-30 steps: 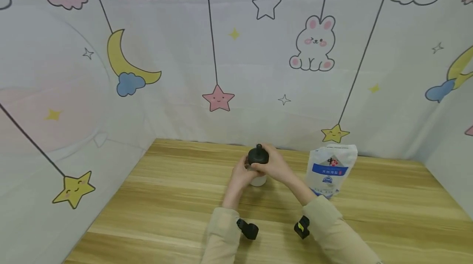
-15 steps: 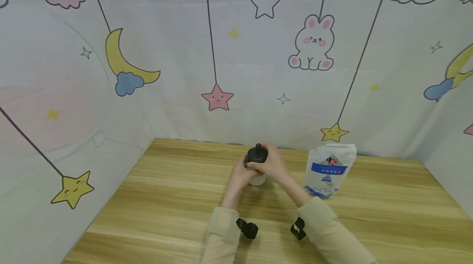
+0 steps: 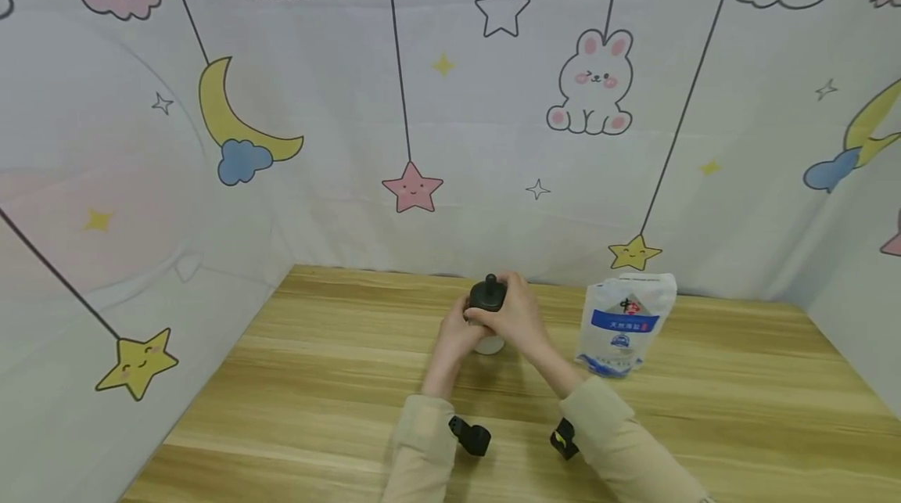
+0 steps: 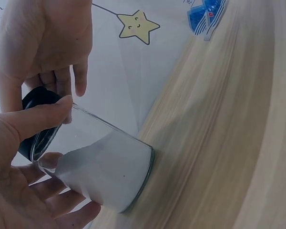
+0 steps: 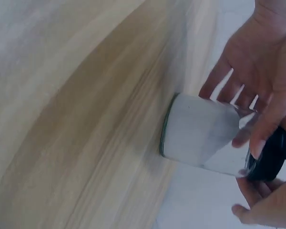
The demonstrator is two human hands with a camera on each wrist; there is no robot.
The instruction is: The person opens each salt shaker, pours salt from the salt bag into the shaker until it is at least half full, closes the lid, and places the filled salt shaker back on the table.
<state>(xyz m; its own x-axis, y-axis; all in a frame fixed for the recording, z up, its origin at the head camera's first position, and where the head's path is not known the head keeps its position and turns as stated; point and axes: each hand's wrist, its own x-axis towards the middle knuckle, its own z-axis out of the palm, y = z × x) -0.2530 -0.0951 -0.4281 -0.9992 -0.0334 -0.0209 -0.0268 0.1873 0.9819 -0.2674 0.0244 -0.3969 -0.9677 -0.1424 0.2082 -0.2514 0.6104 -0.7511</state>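
A clear glass jar (image 4: 105, 171), partly filled with a fine white substance, stands upright on the wooden table. The substance lies on a slope inside. Its black lid (image 3: 487, 295) carries a small knob on top. My left hand (image 3: 457, 333) holds the jar around its upper part, thumb on one side and fingers on the other, as the left wrist view shows. My right hand (image 3: 519, 321) grips the lid from the right. In the right wrist view the lid (image 5: 272, 156) sits at the jar's mouth; whether it is fully seated I cannot tell.
A white and blue pouch of sea salt (image 3: 625, 327) stands on the table (image 3: 331, 362) to the right of the jar. Behind the table hangs a white cloth (image 3: 331, 206) printed with stars and rabbits. Black wrist cameras sit on both sleeves.
My right wrist and forearm have swung slightly left while the right hand turns at the lid. The left hand stays around the jar. The head view has shifted a little.
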